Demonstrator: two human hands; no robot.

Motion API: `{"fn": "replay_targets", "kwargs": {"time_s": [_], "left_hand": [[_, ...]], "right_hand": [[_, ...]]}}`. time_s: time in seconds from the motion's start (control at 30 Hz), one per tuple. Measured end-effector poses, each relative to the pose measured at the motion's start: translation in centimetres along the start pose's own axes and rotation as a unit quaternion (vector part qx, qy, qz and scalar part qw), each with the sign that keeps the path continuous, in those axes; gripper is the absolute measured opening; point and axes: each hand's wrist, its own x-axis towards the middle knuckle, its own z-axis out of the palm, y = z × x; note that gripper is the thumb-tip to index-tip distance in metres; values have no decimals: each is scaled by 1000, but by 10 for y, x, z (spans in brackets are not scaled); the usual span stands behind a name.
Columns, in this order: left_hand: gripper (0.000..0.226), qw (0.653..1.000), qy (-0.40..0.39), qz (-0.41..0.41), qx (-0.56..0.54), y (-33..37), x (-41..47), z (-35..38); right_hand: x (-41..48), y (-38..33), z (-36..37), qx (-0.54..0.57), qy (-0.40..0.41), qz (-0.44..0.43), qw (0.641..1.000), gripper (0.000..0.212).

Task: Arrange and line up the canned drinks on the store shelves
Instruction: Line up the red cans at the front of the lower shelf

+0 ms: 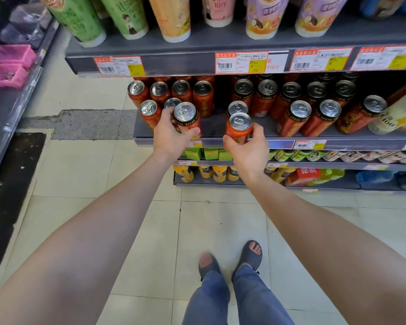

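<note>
Cans [266, 99]: red, upright in rows on grey shelf [215, 127], centre of frame | left hand [170, 137]: gripping left can [185, 117] at shelf front, centre-left | right hand [249, 150]: gripping right can [240, 127] just beside, apart from the first | cups [171, 17]: top of frame, on upper shelf [197, 44] | price tags [240, 63]: along upper shelf edge

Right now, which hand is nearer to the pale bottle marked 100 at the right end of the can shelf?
Right. The right hand, gripping a red can, is left of the pale bottle; the left hand, gripping a second red can, is even farther left.
</note>
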Motion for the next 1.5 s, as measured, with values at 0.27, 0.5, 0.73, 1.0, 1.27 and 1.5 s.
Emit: {"fn": "replay_targets", "kwargs": {"time_s": [0.27, 0.5, 0.73, 1.0, 1.27, 1.5], "left_hand": [[86, 1000, 15, -6, -9, -16, 4, -34], [79, 1000, 10, -13, -9, -36, 4, -64], [77, 1000, 8, -14, 16, -44, 2, -81], [74, 1000, 8, -15, 21, -48, 0, -87], [74, 1000, 5, -4, 15, -42, -5, -87], [78, 1000, 0, 6, 7, -36, -8, -76]], "right_hand": [[-12, -29, 44, 11, -42, -9, 999, 64], [-1, -42, 78, 14, -45, -10, 999, 75], [20, -53, 95, 10, -49, 14, 999, 77], [29, -50, 115, 5, -61, 44, 997, 77], [34, -38, 118, -20, -73, 44, 996, 79], [36, -38, 114, -1, -99, 70, 993, 89]]}}
